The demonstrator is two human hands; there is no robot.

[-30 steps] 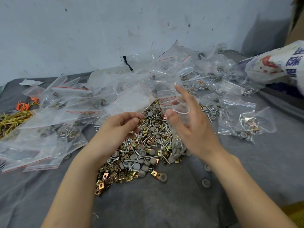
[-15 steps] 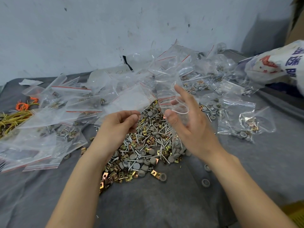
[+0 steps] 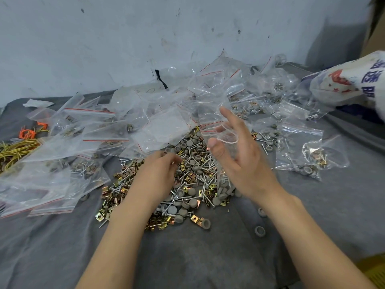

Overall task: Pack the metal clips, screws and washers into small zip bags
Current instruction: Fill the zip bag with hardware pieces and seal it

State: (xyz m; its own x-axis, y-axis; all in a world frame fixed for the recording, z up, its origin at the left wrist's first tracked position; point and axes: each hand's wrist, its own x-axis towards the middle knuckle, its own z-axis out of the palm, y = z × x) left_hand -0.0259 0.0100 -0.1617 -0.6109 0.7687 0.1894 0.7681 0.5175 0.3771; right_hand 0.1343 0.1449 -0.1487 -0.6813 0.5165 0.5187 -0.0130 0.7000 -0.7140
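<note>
A heap of brass clips, screws and grey washers lies on the grey cloth in the middle. My right hand holds a small clear zip bag by its open mouth above the heap, thumb and fingers spreading it. My left hand is down on the heap, fingertips curled and pinching among the parts; what it holds is hidden. Empty zip bags with red strips are piled behind the heap.
Filled bags lie to the right. More bags cover the left side. Yellow and orange rubber bands sit at far left. A printed white sack is at the right. Loose washers lie near the front. A wall stands behind.
My left hand dropped from beside the bag down onto the heap. My right hand stayed put, keeping the bag open.
</note>
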